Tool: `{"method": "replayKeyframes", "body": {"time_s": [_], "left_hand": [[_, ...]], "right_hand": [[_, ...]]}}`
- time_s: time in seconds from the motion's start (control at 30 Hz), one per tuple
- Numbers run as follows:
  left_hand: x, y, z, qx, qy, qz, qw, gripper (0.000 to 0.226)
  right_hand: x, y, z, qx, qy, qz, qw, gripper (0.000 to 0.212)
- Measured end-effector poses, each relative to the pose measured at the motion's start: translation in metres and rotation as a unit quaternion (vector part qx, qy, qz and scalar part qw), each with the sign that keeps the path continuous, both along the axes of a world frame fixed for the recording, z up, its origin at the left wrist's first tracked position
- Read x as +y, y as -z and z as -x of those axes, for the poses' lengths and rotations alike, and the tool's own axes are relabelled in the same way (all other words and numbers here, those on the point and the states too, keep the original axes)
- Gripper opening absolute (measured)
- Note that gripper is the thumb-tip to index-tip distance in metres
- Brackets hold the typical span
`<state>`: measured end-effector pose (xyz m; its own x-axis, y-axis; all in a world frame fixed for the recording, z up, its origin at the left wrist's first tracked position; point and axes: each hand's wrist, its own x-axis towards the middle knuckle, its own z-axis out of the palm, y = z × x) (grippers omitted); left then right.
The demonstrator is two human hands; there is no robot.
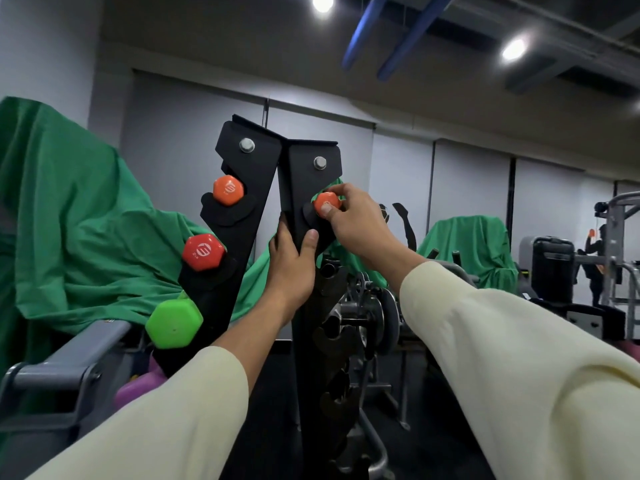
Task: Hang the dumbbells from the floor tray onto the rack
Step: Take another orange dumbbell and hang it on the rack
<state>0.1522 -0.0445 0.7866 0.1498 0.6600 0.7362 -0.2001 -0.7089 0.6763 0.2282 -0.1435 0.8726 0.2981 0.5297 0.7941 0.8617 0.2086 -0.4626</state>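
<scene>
Dim gym behind, right hand (353,223) gripping orange dumbbell (326,203) — far end hidden, left hand (294,268) clasping rack (304,174) upright

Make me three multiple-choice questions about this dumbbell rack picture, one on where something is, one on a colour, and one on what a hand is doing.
1. Where on the rack is the orange dumbbell in the right hand?
A. top slot of the right upright
B. lowest slot of the left upright
C. on the floor

2. What colour is the dumbbell third down on the left upright?
A. blue
B. green
C. yellow

3. What is the left hand doing?
A. hanging free
B. carrying a dumbbell
C. gripping the right upright

Answers: 1 A, it sits just under the top bolt; 2 B, its hexagonal end is bright green; 3 C, thumb and fingers wrap the black plate.
</scene>
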Motion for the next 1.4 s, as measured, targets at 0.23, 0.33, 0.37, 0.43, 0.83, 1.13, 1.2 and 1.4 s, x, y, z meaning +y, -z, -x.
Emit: {"method": "replayKeyframes", "body": {"time_s": [0.23,0.33,0.37,0.43,0.83,1.13,1.2,1.4], "left_hand": [[0.005,-0.021,0.008,-0.113,0.213,0.12,0.963,0.078],[0.006,-0.034,0.011,-0.108,0.194,0.132,0.966,0.098],[0.01,-0.038,0.01,-0.114,0.194,0.132,0.965,0.091],[0.016,-0.045,0.013,-0.116,0.225,0.123,0.96,0.069],[0.026,-0.049,0.007,-0.101,0.299,0.078,0.946,0.059],[0.023,-0.048,0.005,-0.119,0.271,0.09,0.951,0.057],[0.023,-0.047,0.004,-0.12,0.271,0.083,0.952,0.055],[0.021,-0.043,0.006,-0.121,0.292,0.083,0.945,0.054]], "right_hand": [[0.001,-0.006,-0.009,-0.016,-0.029,0.047,0.998,0.045],[-0.001,-0.005,-0.012,-0.024,-0.048,0.054,0.997,0.049],[-0.002,-0.003,-0.012,-0.037,-0.043,0.051,0.997,0.048],[-0.002,-0.001,-0.013,-0.056,-0.038,0.036,0.997,0.046],[0.0,-0.007,-0.021,0.06,-0.154,0.047,0.985,0.034],[-0.003,-0.005,-0.03,0.038,-0.184,0.084,0.979,0.052],[-0.005,-0.003,-0.033,-0.004,-0.154,0.106,0.982,0.064],[0.0,0.004,-0.031,-0.1,-0.05,0.041,0.993,0.062]]}}
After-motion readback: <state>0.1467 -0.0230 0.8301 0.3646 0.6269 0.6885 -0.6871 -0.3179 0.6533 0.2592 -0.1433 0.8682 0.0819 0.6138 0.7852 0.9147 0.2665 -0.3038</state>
